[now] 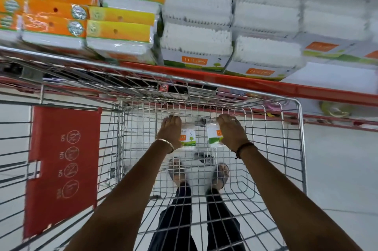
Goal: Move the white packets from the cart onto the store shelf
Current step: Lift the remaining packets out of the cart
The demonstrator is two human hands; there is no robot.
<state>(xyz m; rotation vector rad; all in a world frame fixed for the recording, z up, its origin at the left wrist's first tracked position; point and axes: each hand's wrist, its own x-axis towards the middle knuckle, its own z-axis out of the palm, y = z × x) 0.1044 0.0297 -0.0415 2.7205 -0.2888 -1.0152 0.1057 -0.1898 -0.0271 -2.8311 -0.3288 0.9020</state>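
A: Where are the hands?

B: Both are down inside the wire cart [299, 128], near its floor; the left hand [170, 131] is wrapped over a white packet [188, 138], and the right hand [232, 132] is wrapped over a second white packet [213, 135]; each hand has its fingers curled around its own packet, so both are grasping.

A: Are the two packets touching?

B: No; they sit just beside each other with a narrow gap between them; each shows an orange label and a green band at the lower end.

A: Lifted, or on the cart floor?

B: I cannot tell; the mesh is see-through and the hands cover the tops.

A: What is on the wrists?

B: A thin gold bangle [165, 144] on the left; a dark thread band [243, 147] on the right; a ring shows on a right finger.

A: And the shelf?

B: The red-edged store shelf [266, 85] runs just past the cart's far rim; stacks of white packs [198, 26] with the same orange labels fill its middle and right; orange and yellow packs [120, 15] are stacked on the left.

A: Anything else?

B: A red flap [63, 169] with "NO" symbols hangs at the cart's left; through the mesh, the person's feet [178, 173] in sandals stand on the pale floor.
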